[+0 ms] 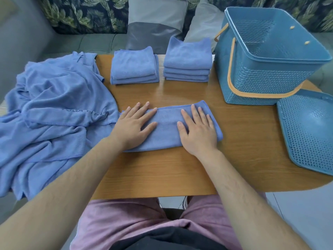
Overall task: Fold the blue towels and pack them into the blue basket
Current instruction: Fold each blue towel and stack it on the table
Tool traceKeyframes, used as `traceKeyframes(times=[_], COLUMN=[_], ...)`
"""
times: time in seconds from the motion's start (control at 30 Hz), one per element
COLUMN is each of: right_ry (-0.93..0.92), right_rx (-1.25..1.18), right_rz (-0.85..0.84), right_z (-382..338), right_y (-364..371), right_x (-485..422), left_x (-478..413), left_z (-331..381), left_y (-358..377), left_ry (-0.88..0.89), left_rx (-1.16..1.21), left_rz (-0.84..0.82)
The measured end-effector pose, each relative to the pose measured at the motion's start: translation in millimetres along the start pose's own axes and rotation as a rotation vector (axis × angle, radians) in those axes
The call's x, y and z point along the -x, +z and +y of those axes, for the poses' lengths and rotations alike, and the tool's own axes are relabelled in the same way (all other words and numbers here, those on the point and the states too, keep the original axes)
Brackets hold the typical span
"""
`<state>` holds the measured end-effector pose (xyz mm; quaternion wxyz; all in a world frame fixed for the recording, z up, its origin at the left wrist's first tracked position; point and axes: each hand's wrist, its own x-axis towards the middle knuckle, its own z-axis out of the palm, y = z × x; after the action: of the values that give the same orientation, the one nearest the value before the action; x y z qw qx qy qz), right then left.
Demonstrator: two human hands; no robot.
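I am midway through folding: both my hands lie flat, fingers straight and spread, pressing the half-folded towel (169, 127) onto the wooden table (162, 168), my left hand (134, 123) on its left end and my right hand (197, 129) on its right. It is a long strip now, so I judge the next move is to lift one end and bring it over the other, edges matched. Two stacks of folded towels (134, 66) (187, 60) wait at the far edge, the unfolded pile (54, 109) lies to my left, and the blue basket (261, 69) stands empty on my right, its lid (306, 130) beside it.
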<state>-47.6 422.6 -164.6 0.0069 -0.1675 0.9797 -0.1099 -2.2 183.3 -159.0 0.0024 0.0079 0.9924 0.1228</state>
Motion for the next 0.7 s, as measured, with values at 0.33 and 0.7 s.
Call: traceKeyframes(times=[0.33, 0.7], right_ry=[-0.048, -0.293], right_rx=[-0.084, -0.451], right_rz=[0.32, 0.102], right_z=[-51, 31], right_y=[6, -14], right_x=[49, 44], left_x=[11, 58], left_z=[22, 51], left_y=[9, 11], left_ry=[0.054, 0.182], left_rx=[-0.025, 0.11], left_rz=[0.14, 0.229])
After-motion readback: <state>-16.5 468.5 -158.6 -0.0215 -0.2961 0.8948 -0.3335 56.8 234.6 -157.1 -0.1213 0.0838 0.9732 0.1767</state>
